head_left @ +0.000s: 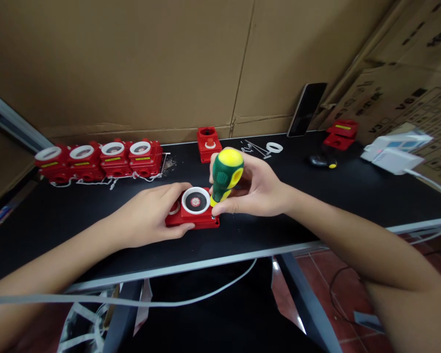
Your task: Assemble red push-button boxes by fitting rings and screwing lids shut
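A red housing with a white ring and black round centre lies flat on the black tabletop in front of me. My left hand grips its left end, thumb along the near side and fingers over the far side. In my right hand is a screwdriver with a green and yellow handle, held nearly upright. The fingers wrap round the handle's lower part. Its tip points down at the housing's right near corner, where a small shiny spot shows; the shaft is mostly hidden.
Several similar red units stand in a row at the back left, with white cords before them. Behind my right hand are another red housing, loose screws and a white ring. A phone leans on the cardboard; a white cable hangs across the table's front edge.
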Tool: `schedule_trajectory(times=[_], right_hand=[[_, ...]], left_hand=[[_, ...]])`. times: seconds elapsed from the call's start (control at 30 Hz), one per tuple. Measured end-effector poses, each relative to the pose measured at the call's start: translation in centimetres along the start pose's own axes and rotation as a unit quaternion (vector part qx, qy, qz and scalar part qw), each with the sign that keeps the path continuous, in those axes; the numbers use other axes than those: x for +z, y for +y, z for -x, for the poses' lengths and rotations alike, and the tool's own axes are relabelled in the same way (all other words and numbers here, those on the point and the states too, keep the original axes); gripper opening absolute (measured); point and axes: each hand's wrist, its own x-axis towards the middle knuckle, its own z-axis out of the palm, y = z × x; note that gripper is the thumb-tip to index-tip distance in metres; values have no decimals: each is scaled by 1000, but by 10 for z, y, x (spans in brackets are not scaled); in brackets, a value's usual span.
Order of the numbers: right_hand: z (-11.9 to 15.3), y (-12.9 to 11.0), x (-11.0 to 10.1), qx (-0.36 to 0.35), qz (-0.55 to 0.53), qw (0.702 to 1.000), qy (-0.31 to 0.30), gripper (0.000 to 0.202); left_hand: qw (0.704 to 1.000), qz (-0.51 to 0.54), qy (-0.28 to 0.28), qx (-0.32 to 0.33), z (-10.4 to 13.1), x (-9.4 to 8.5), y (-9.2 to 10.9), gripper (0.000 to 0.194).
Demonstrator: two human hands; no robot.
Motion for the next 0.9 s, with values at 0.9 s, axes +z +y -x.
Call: schedule_trajectory(times=[0.9], right_hand=[[-7, -9, -12, 0, -61, 998, 2, 52]], left_hand=[[1000, -5, 6, 11, 1, 5, -10, 66]])
